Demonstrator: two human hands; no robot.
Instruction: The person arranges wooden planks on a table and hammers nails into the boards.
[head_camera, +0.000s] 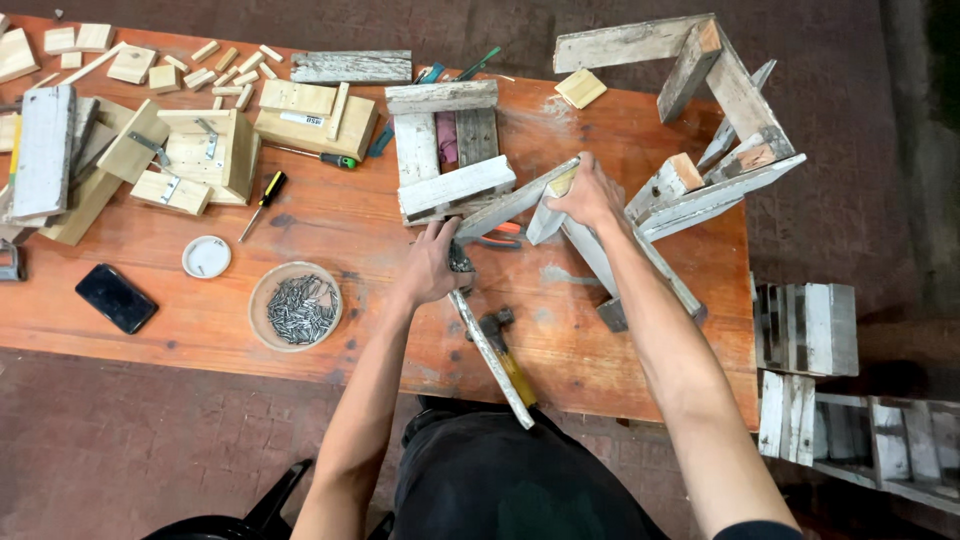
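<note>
My left hand (432, 262) is closed on the near end of a weathered white slat (515, 198) that slants up to the right; a small dark piece shows by the fingers. My right hand (585, 195) grips the top of a white slat frame (640, 215) where several slats meet. Another long slat (492, 358) runs from under the left hand past the table's near edge. A hammer (505, 350) with a yellow handle lies beside that slat. Orange-handled pliers (500, 235) lie between my hands, partly hidden.
A bowl of nails (295, 305), a white lid (206, 256), a black phone (116, 297) and a screwdriver (264, 202) lie on the orange table (330, 225). Wood blocks and small boxes (205, 150) crowd the far left. Slat crates (805, 328) stand on the floor at right.
</note>
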